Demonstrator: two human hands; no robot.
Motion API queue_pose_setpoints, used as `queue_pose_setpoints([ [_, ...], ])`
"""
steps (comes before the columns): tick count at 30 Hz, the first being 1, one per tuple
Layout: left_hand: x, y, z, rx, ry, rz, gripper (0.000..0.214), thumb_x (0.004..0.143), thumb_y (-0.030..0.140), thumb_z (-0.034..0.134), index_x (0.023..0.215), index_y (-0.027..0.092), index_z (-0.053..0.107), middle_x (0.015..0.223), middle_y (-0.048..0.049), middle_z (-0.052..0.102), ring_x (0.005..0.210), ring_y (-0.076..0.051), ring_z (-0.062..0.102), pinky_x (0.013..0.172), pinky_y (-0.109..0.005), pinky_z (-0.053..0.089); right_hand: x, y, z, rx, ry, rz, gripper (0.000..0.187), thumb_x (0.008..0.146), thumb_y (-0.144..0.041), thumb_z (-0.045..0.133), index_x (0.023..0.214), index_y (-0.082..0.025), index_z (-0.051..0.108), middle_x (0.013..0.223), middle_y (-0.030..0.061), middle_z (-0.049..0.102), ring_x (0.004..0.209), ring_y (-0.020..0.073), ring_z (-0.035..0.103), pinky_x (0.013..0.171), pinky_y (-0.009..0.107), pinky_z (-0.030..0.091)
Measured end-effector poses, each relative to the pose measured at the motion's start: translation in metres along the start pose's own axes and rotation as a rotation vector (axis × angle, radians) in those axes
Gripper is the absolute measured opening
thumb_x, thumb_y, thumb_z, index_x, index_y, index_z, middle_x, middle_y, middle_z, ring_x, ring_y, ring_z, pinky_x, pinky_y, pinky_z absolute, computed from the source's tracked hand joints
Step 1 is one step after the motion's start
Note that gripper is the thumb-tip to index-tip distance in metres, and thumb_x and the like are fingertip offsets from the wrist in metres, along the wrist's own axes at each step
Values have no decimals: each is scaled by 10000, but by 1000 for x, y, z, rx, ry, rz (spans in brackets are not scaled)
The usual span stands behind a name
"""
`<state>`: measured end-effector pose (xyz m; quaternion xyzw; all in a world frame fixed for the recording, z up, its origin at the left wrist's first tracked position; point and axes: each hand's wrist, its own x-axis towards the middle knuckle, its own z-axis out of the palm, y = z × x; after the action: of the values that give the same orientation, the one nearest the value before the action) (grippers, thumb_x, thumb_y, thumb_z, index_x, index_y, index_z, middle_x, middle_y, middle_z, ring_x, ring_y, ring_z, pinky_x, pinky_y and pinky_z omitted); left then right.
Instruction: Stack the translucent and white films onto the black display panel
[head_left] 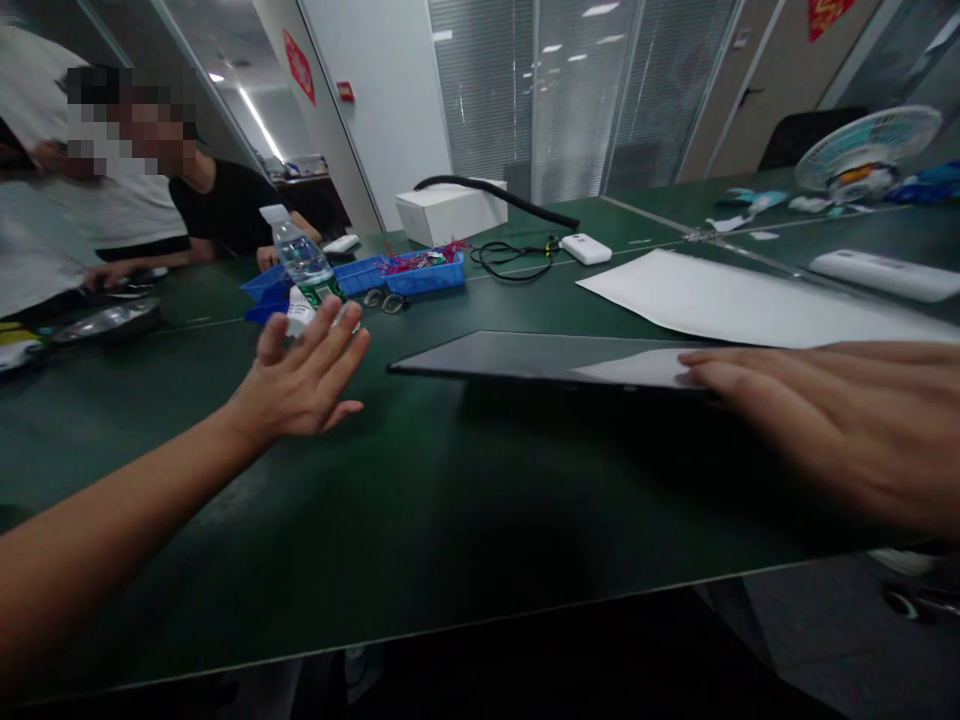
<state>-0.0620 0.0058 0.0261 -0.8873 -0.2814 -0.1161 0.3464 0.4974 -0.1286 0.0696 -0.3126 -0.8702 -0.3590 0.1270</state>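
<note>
A thin flat panel (517,358) with a dark edge and a glossy grey face is held nearly level above the green table; whether it is a screen, a tablet or a plain sheet I cannot tell. My right hand (832,420) grips its right end, fingertips on the upper face and part of the grip hidden. My left hand (304,380) is raised off the panel's left end, fingers apart and nothing in it. Just behind that hand stands a clear water bottle (300,252) with a green label and white cap, partly covered by the fingers.
Blue trays (427,278) with tangled red wires, eyeglasses (386,300), a white box (454,215), a black cable (517,262) and a white sheet (720,295) lie beyond. A fan (870,150) lies far right. People sit and stand at the left. The table's front edge (480,632) is close.
</note>
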Motion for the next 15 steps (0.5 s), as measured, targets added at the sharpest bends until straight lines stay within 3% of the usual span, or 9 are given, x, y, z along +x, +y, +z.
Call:
queue_pose_setpoints([
  [2, 1, -5, -6, -13, 20, -27, 893, 1131, 713, 272, 1728, 48, 268, 1824, -261, 181, 1696, -479, 129, 1296, -802, -19, 16, -23, 1, -77, 62, -227, 474, 1076, -137, 290, 1280, -109, 716, 1231, 166, 808, 1038, 243, 755, 868, 412, 534],
  [4, 7, -7, -13, -138, -22, 17, 957, 1087, 818, 236, 1711, 102, 365, 1814, -212, 282, 1685, -459, 219, 1337, -735, 21, 30, -38, 10, -79, 111, -279, 374, 1059, -123, 384, 1224, -109, 720, 1231, 159, 813, 1034, 242, 771, 886, 389, 563],
  [7, 24, -1, -21, -423, -121, 183, 852, 1061, 831, 390, 1663, 241, 518, 1719, -121, 510, 1613, -386, 439, 1372, -577, 236, 43, -51, 33, -15, 135, -285, 309, 1045, -170, 483, 1236, -121, 721, 1276, 147, 805, 1064, 260, 786, 921, 387, 605],
  [10, 38, 12, -25, -519, -241, 393, 842, 1048, 807, 482, 1640, 213, 559, 1679, -155, 551, 1578, -381, 496, 1354, -529, 320, 52, -65, 56, 48, 95, -253, 331, 1035, -211, 532, 1296, -128, 718, 1352, 164, 776, 1107, 304, 790, 934, 428, 640],
  [13, 43, 32, -26, -511, -368, 395, 882, 1058, 799, 448, 1631, 139, 562, 1606, -231, 606, 1484, -439, 593, 1294, -584, 403, 61, -80, 73, 136, -31, -182, 410, 1038, -240, 572, 1420, -142, 683, 1450, 177, 723, 1191, 354, 771, 934, 477, 668],
  [15, 43, 49, -28, -524, -479, 337, 985, 1003, 860, 488, 1702, 167, 462, 1679, -236, 517, 1442, -475, 621, 1236, -627, 460, 68, -87, 79, 240, -131, -89, 438, 1062, -305, 581, 1466, -160, 671, 1489, 172, 699, 1272, 379, 737, 971, 507, 672],
])
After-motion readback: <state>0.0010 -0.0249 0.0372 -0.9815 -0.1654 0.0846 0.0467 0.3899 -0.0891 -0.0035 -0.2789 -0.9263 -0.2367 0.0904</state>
